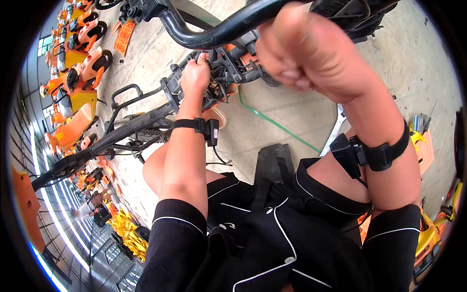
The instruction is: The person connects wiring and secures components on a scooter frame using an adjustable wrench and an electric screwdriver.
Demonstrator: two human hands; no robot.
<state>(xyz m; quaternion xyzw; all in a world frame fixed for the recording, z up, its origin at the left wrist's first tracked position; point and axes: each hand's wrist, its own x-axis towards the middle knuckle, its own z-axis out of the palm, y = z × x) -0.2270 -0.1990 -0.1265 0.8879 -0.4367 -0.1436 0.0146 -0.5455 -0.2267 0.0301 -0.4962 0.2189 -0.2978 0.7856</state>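
A stripped-down scooter frame (121,127) with black tubes, brackets and exposed wiring stretches across in front of me. My left hand (196,75) is closed among the metal brackets in the frame's middle, thumb uppermost; whatever its fingers grip is hidden. A thick bent black tube (214,36) crosses above that hand. Raised closer to the camera, my right hand (311,53) is curled closed beside the tube's right end, covering part of it. It is slightly blurred, and anything inside its fingers is hidden. Orange parts (248,58) show between the brackets.
A green strap (282,125) lies on the concrete floor, near a long silvery tool (335,125) by my right knee. Orange and yellow scooters (80,73) line the left side. Yellow parts (129,231) are heaped at lower left; more orange and yellow parts (433,238) lie at right.
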